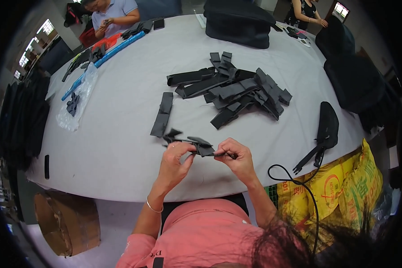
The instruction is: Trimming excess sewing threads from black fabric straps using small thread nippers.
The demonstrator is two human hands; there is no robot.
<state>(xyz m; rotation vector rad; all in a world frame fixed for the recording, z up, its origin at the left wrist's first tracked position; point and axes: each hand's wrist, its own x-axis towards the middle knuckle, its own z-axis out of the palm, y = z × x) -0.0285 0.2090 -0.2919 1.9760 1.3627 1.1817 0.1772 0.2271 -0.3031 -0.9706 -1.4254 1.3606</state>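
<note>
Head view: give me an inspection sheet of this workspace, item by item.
Surface: round table under a pale grey cloth.
Job's things: small dark fabric piece pinched between left hand and right hand, above the table edge.
Clutter: pile of dark straps at centre; folded strap beside it; clear plastic bag on the left; black bag at the far side.
Grippers: both hands closed on the fabric piece.
Cables: black cable looping at lower right.
Surroundings: cardboard box, yellow sack, two other people at the far edge.
</note>
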